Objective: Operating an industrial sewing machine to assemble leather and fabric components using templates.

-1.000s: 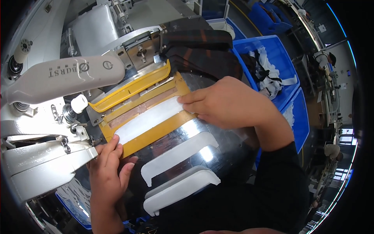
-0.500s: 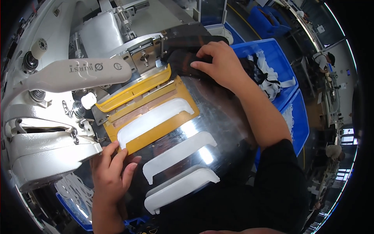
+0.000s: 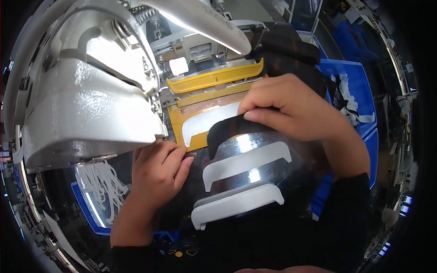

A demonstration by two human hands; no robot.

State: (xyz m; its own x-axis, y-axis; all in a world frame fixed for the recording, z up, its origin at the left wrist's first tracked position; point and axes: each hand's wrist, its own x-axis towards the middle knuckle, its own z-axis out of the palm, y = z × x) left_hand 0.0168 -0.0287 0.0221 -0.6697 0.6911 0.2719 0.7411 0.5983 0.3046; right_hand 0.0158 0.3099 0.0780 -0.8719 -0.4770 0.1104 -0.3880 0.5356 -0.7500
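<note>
My right hand (image 3: 287, 107) pinches a black curved fabric piece (image 3: 234, 127), shaped like a collar band, between thumb and fingers. It hangs over the right part of a yellow sewing template (image 3: 198, 144), in which a white piece (image 3: 202, 122) of like shape lies. My left hand (image 3: 161, 168) rests its fingertips at the template's lower left corner; its thumb is apart and nothing shows in its grasp. The template's yellow hinged frame (image 3: 216, 81) stands raised behind. Closer to me lie a single white piece (image 3: 248, 161) and a small stack of white pieces (image 3: 239, 207).
A white sewing machine head (image 3: 91, 109) looms at the left, close to my left hand. A pale lamp arm (image 3: 209, 22) crosses above the template. Dark fabric (image 3: 291, 57) lies at the back right. Blue bins (image 3: 364, 75) with scraps stand at the right, another (image 3: 84, 204) at lower left.
My right hand has come from the dark fabric pile toward the template, now carrying the black fabric piece. My left hand stays at the template corner. The whole view has shifted.
</note>
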